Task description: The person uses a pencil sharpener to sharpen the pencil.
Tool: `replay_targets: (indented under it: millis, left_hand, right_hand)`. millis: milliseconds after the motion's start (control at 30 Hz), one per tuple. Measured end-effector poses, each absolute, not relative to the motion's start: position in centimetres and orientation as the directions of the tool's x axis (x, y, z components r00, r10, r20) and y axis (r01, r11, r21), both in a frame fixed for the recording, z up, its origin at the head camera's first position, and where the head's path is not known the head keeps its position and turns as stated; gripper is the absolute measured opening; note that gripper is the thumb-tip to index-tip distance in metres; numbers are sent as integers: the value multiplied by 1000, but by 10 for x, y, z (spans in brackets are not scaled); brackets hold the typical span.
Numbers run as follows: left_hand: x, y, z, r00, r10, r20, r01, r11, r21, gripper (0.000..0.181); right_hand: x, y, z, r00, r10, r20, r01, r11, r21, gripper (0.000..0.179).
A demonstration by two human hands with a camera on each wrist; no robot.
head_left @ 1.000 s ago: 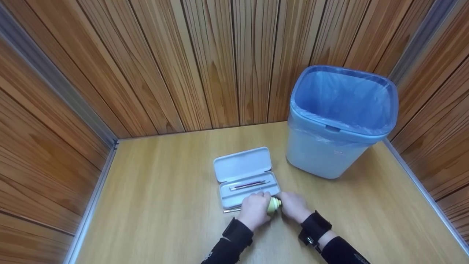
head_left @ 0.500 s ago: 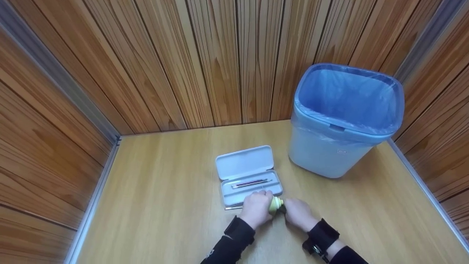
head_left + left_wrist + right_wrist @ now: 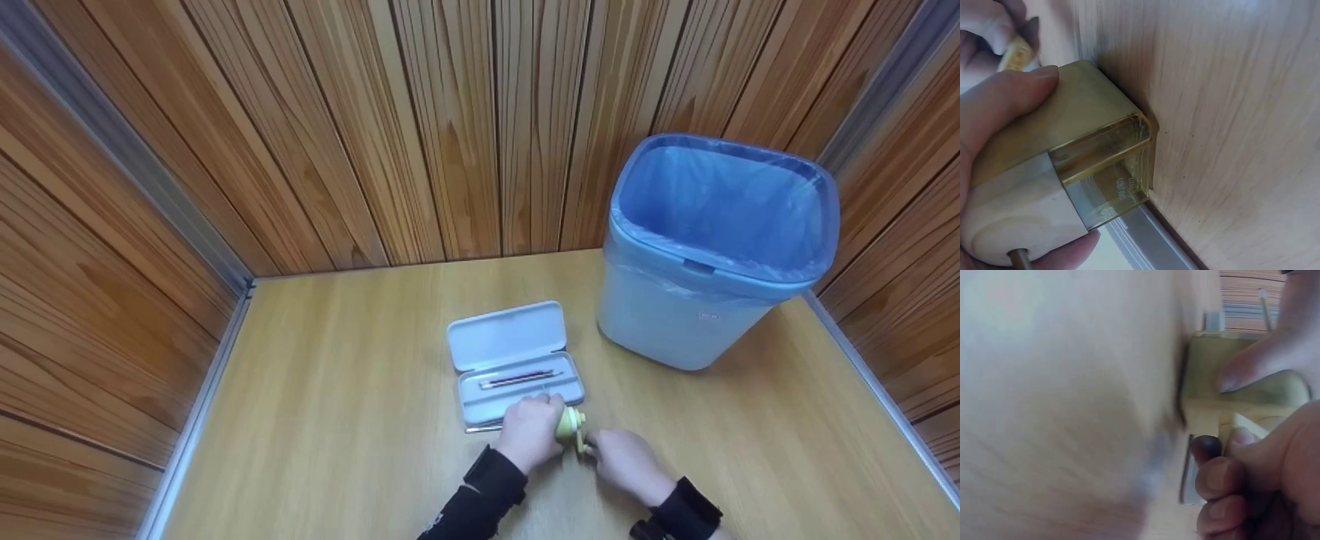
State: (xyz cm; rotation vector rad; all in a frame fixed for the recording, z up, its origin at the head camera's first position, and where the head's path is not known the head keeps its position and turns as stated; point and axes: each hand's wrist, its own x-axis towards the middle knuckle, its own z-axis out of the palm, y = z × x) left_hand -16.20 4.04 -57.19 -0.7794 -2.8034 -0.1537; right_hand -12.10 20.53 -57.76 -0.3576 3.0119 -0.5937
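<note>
My left hand [image 3: 531, 431] grips a yellow crank pencil sharpener [image 3: 1067, 118], its thumb along the top. The sharpener has a cream front and a see-through yellow shavings drawer, and it sits on the table. A pencil [image 3: 484, 429] sticks out of the front, to the left of the hand in the head view. With thumb and fingers my right hand [image 3: 630, 459] pinches the crank handle [image 3: 1227, 430] on the sharpener's other end. In the head view the handle hangs down toward the near side. Most of the sharpener's body is hidden there by the left hand.
Just behind the hands lies an opened pale pencil case [image 3: 508, 337] with several thin pencils [image 3: 517, 379] in its tray. A bin [image 3: 667, 322] with a blue liner stands at the back right. Wood-panelled walls [image 3: 450, 150] close in the table [image 3: 337, 375].
The right hand has moved to the right and nearer, swinging the crank handle down into view. The left hand keeps its hold on the sharpener. The head view has shifted slightly.
</note>
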Motion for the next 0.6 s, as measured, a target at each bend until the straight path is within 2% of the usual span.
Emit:
replay_targets:
  millis: [267,600]
  left_hand:
    - [-164,40,-572,-830,493,261,518,855,31,54]
    - [-166,39,-575,-817,512,266,540,840,42,55]
  right_hand:
    - [-116,212,-549,-960,-269,79,-277,860,-429,8]
    - [-125,213,-537,-956,-261,132,-292,875,-387,13]
